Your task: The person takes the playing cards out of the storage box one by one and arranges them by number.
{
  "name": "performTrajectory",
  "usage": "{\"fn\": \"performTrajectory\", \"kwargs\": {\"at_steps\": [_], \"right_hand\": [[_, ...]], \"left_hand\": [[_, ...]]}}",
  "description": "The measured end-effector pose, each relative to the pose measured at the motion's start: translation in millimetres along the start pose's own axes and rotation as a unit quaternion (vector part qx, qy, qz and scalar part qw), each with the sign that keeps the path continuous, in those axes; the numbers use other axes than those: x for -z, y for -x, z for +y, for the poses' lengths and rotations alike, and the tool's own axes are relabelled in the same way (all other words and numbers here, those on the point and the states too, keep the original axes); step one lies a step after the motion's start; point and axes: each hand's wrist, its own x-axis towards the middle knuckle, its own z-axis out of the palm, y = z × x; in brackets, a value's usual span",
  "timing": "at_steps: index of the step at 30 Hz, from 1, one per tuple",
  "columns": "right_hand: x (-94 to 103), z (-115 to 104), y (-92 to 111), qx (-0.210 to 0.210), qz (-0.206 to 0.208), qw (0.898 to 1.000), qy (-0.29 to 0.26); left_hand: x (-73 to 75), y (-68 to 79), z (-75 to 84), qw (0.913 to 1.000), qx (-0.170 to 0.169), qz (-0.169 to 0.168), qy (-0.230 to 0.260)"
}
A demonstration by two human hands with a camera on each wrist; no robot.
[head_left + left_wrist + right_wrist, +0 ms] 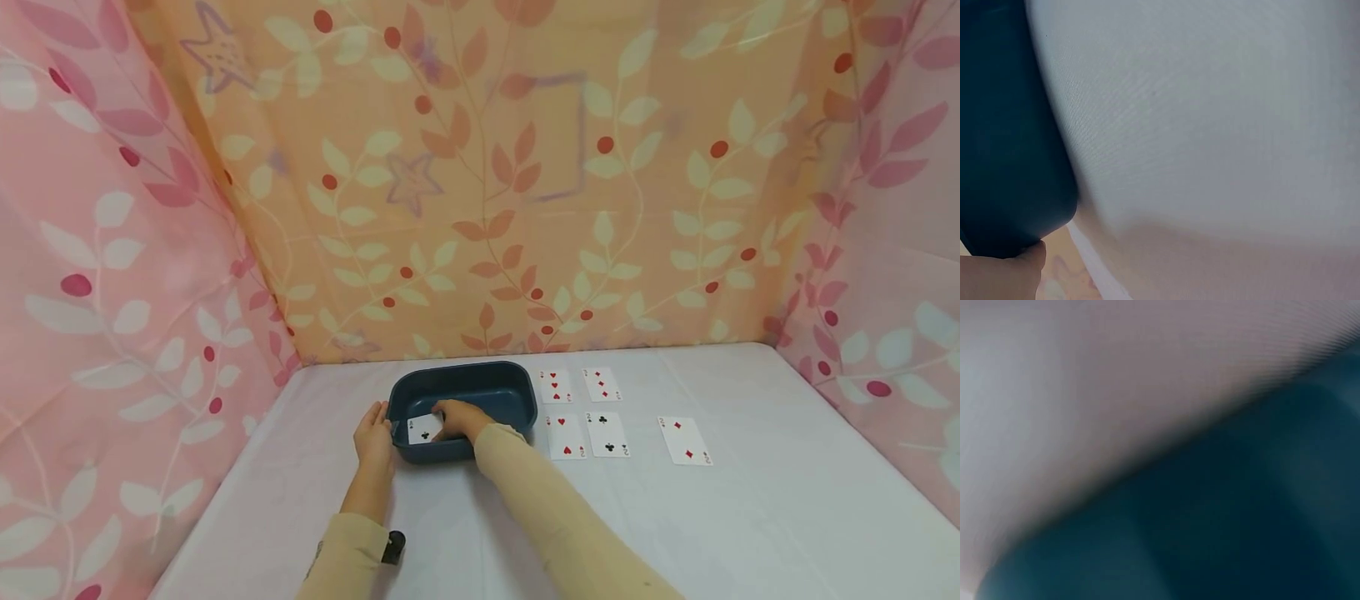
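A dark blue plastic bin [461, 372] stands on the white-covered table. My left hand [373, 437] rests against the bin's left end, its fingers extended along the outer wall; in the left wrist view, a fingertip [1036, 251] meets the bin's end. Reaching over the near rim, my right hand [460, 419] is inside the bin, its thumb and fingers pinching the right edge of a white playing card [420, 429] with black club marks. Part of this card is covered by the hand. The right wrist view is blurred and shows only the bin's wall [1210, 506] and the tablecloth.
Right of the bin lie a three of hearts [556, 387], a three of diamonds [602, 385], a two of hearts [566, 437] and a two of clubs [608, 435]. Farther right is a two of diamonds [685, 441]. Patterned cloth walls [487, 183] enclose the table.
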Motion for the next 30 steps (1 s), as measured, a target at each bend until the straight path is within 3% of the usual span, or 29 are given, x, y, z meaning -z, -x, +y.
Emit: {"fn": "performTrajectory", "kwargs": {"at_steps": [10, 17, 30], "right_hand": [[3.8, -1.0, -0.8, -0.01, -0.012, 1.0, -0.014], [3.8, -0.9, 2.3, -0.043, -0.012, 0.999, -0.028], [3.5, -2.2, 1.9, -0.023, 0.005, 0.999, -0.036]], "left_hand": [[-1.2, 0.2, 2.5, 0.9999, 0.001, 0.001, 0.013], [-0.3, 2.4, 0.9, 1.0, -0.001, 0.006, 0.007], [0.4, 2.2, 2.3, 0.9999, 0.009, 0.005, 0.004]]}}
